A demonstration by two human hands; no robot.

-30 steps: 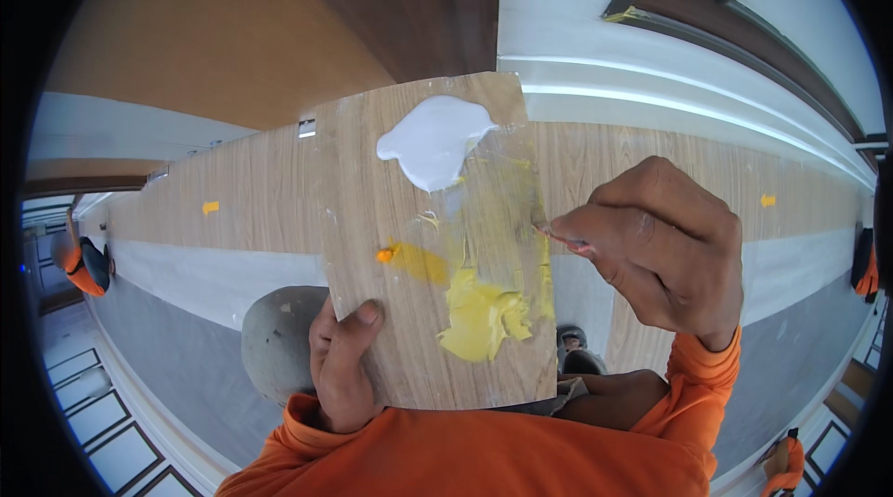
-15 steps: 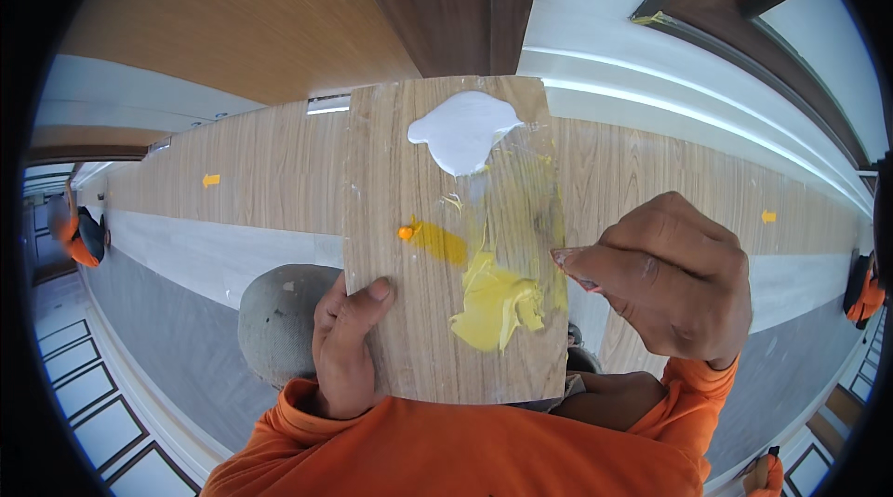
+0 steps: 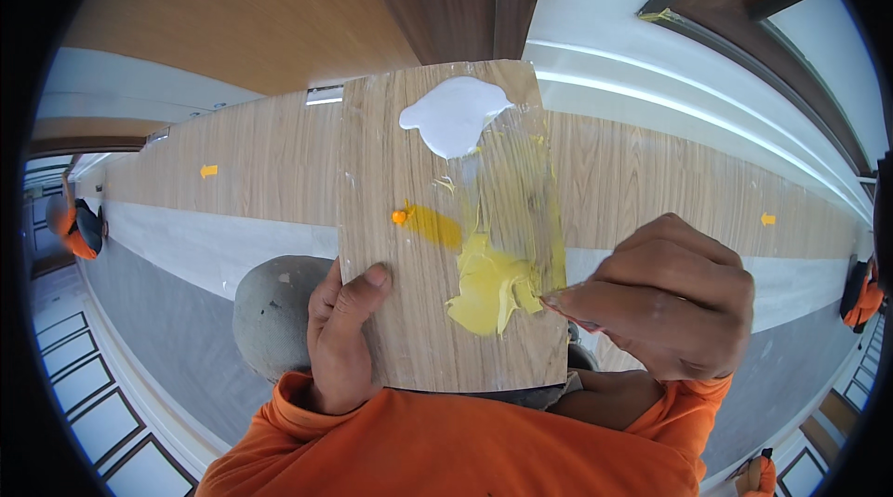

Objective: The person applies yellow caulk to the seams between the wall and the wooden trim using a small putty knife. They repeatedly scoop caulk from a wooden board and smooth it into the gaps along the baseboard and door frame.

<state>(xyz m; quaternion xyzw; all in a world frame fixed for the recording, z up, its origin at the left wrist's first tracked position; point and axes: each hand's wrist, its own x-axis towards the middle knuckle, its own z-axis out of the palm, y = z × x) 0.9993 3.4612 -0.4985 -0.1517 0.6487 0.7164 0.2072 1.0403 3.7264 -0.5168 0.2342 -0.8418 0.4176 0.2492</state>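
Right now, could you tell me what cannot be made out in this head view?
- The tool in the right hand: the fist covers all but a tip at the yellow paste.
- The grey rounded object: partly behind the board and left hand.
- Orange wall markers: too small.

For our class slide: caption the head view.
Left hand holds a wooden board; right hand works yellow paste below a white blob.
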